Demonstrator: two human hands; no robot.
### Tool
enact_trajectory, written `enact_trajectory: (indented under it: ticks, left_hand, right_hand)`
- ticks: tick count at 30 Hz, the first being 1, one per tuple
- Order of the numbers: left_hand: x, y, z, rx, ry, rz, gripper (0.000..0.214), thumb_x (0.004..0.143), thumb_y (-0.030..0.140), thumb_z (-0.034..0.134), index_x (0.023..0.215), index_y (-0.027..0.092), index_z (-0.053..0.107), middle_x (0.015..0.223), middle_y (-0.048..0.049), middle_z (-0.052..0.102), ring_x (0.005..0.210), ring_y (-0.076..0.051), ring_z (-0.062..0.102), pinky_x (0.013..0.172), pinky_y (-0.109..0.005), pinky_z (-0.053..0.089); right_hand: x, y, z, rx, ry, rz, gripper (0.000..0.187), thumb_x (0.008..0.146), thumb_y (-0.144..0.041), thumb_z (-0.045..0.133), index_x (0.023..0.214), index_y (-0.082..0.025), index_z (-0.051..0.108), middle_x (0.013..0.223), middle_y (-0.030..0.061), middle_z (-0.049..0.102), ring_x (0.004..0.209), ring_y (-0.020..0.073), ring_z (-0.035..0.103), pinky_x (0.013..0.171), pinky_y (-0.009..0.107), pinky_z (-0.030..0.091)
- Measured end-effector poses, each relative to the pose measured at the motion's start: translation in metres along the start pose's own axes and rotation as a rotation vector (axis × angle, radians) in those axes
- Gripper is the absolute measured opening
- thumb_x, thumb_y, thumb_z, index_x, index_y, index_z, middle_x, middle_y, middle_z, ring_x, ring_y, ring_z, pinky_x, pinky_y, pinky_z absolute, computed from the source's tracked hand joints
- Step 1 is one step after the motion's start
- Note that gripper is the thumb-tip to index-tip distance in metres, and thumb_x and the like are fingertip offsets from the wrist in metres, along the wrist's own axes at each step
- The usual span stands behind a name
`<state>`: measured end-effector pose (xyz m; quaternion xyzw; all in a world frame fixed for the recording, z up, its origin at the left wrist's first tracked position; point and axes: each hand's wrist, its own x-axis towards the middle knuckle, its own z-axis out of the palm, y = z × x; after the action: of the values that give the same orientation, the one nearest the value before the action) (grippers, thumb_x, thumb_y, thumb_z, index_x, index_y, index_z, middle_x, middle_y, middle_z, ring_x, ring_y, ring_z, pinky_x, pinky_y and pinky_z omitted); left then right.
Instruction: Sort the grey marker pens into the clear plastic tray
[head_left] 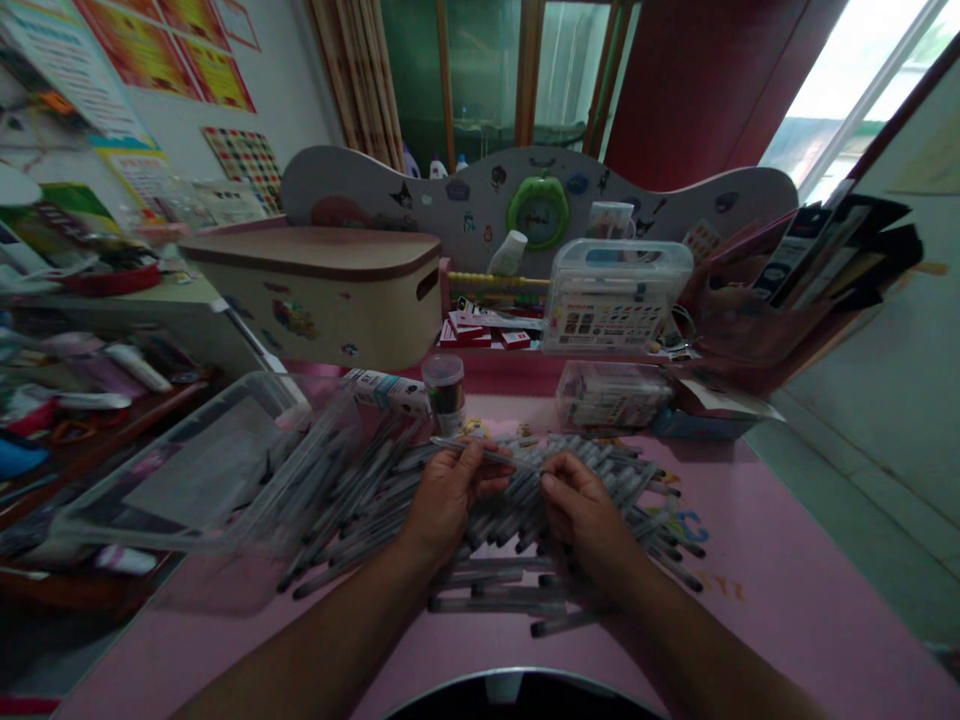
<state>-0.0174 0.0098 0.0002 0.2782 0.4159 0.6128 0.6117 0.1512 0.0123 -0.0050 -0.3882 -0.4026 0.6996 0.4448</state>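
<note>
A slim clear pen (450, 443) lies across the fingers of my left hand (450, 490), its thumb pressed on the barrel. Toward the right, the pen reaches the pinched thumb and forefinger of my right hand (581, 505). A small dark bit shows at those right fingertips, too small to make out. Below and around both hands spreads a large heap of similar clear pens (495, 520) with dark ends. Several of them lie loose nearer to me, among them a pen (566, 625) below my right hand.
The pink table (787, 620) holds a clear plastic bin (105, 530) with pens at left. Behind the heap stand a clear jar (444, 390), a long box (386, 392) and a clear container (611, 395). A lidded storage box (322, 300) and a handled case (619, 300) occupy the shelf.
</note>
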Motion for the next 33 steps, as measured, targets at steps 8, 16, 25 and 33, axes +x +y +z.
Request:
enact_trajectory:
  ticks: [8,16,25,33]
  left_hand:
    - [-0.005,0.002,0.003,0.081,-0.031,0.065,0.041,0.074,0.054,0.072,0.083,0.015,0.064,0.083,-0.0052,0.073,0.071,-0.016,0.069,0.063,-0.026,0.057]
    - [-0.009,0.012,0.005,0.21,-0.044,0.172,0.033,0.085,0.048,0.063,0.08,0.015,0.067,0.087,-0.0076,0.074,0.08,-0.018,0.068,0.071,-0.027,0.054]
    - [0.017,0.05,-0.008,-0.483,0.244,0.207,0.026,0.097,0.03,0.043,0.081,0.017,0.058,0.068,-0.0009,0.063,0.066,-0.014,0.065,0.074,-0.034,0.056]
    - [-0.003,0.03,0.012,-0.255,0.016,-0.079,0.026,0.075,0.018,0.075,0.098,0.013,0.063,0.078,-0.0007,0.06,0.049,-0.003,0.044,0.039,-0.012,0.029]
  right_hand:
    - [-0.001,-0.011,-0.005,0.364,-0.142,0.204,0.028,0.064,-0.03,0.066,0.087,-0.021,0.054,0.068,-0.0044,0.058,0.04,0.0057,0.039,0.033,0.015,0.019]
    - [0.0,-0.005,0.001,0.052,-0.151,0.272,0.037,0.074,-0.049,0.073,0.077,-0.018,0.053,0.049,-0.0103,0.044,0.034,0.0016,0.024,0.031,0.013,0.013]
    - [0.002,-0.017,-0.013,0.059,-0.155,0.278,0.03,0.075,-0.041,0.07,0.077,-0.021,0.048,0.042,-0.0135,0.036,0.032,0.0029,0.016,0.03,0.014,0.011]
    - [-0.002,-0.013,-0.002,0.026,-0.179,0.164,0.038,0.078,-0.052,0.068,0.081,-0.024,0.043,0.045,-0.0143,0.034,0.034,0.0046,0.016,0.03,0.015,0.012]
